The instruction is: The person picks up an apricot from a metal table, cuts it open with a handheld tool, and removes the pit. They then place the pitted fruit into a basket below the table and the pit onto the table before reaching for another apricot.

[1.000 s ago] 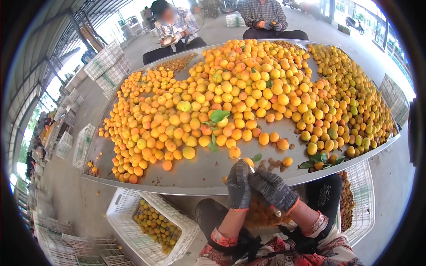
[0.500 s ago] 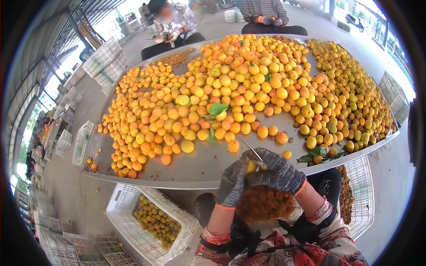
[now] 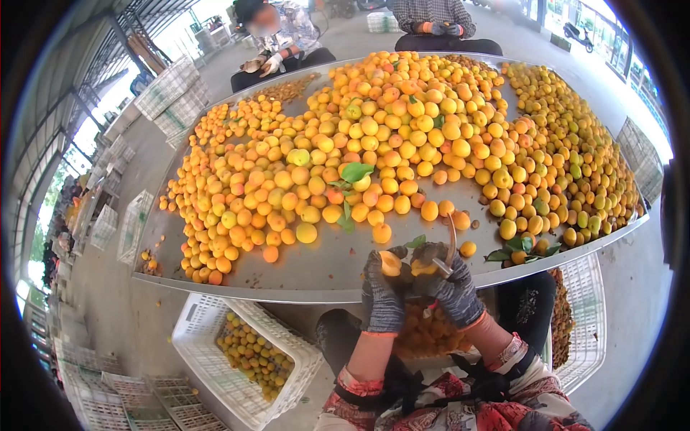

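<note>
Both my hands wear dark grey knitted gloves and are at the near edge of the metal table [image 3: 323, 284]. My left hand [image 3: 381, 298] is closed on an apricot half [image 3: 390, 263], its cut face showing. In my right hand [image 3: 454, 289] are another apricot half [image 3: 424, 268] and a thin curved knife [image 3: 452, 241], its blade pointing up. A green leaf [image 3: 415, 242] shows just beyond the fingers. Below my hands, partly hidden by them, lie many orange apricot halves [image 3: 431, 334].
A large heap of apricots [image 3: 374, 136] covers much of the table, with greener ones [image 3: 575, 165] along the right. A white crate [image 3: 194, 327] of greenish apricots stands at lower left, another crate [image 3: 593, 316] at right. Two people sit across the table, one with gloved hands [image 3: 272, 65].
My hands have moved apart slightly. The apricot between them is now in two halves, one in each hand. The knife has swung from slanting left to upright.
</note>
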Available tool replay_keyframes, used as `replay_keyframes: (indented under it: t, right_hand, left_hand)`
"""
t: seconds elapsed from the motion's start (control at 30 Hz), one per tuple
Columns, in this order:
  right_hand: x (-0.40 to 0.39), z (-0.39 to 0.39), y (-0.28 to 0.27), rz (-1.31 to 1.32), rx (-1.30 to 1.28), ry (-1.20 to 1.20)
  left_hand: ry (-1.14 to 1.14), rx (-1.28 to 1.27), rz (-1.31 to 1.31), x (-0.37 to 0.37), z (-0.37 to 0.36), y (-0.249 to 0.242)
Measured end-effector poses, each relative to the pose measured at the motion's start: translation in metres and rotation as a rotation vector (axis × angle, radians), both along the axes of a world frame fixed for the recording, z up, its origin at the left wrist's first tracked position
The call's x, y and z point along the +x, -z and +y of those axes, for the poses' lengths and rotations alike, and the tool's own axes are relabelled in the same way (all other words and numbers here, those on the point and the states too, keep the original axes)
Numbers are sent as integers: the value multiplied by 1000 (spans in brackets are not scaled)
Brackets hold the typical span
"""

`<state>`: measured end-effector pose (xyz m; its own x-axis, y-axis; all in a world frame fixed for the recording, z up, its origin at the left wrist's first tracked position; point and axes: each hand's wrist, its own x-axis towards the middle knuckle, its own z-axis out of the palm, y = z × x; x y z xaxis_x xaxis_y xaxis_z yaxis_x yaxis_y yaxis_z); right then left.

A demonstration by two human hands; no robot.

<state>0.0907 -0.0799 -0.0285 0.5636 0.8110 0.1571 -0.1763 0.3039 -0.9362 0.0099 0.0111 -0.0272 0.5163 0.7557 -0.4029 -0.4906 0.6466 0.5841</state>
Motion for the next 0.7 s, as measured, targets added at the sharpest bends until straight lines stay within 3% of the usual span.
replay_keyframes:
  t: [0.03,0.1,0.2,0.27,0.3,0.37,0.4,0.47,0.53,0.6,0.67,0.7]
  right_hand:
    - [3,-4,1,192,25,-74]
    - [11,-8,13,165,-6,-89]
    - [9,-11,0,170,-41,-84]
    - [10,-12,-7,204,-49,-66]
    - [13,-13,-6,198,-41,-76]
    - [20,-17,-8,191,-32,-79]
    - [21,-20,-12,197,-55,-85]
    - [25,-24,-10,205,-78,-91]
    - [29,-27,-3,210,-118,-164]
    - [25,-25,-5,169,-87,-166]
    - [21,-19,-12,124,-58,-166]
    - [19,-13,-18,-42,-69,-170]
  left_hand:
    - [48,53,-44,-1,4,9]
    - [100,103,-91,-2,8,15]
    - [139,-32,-168,-2,12,14]
    - [189,477,78,-9,9,19]
    - [190,477,78,-17,9,18]
    - [492,223,48,-34,6,16]
    - [497,224,48,-38,2,21]
    - [376,1423,353,-44,-3,31]
    - [440,1378,389,-43,-5,13]
    - [367,888,270,-33,-8,2]
    - [423,820,327,-23,-11,-4]
    - [477,750,384,-19,-13,-5]
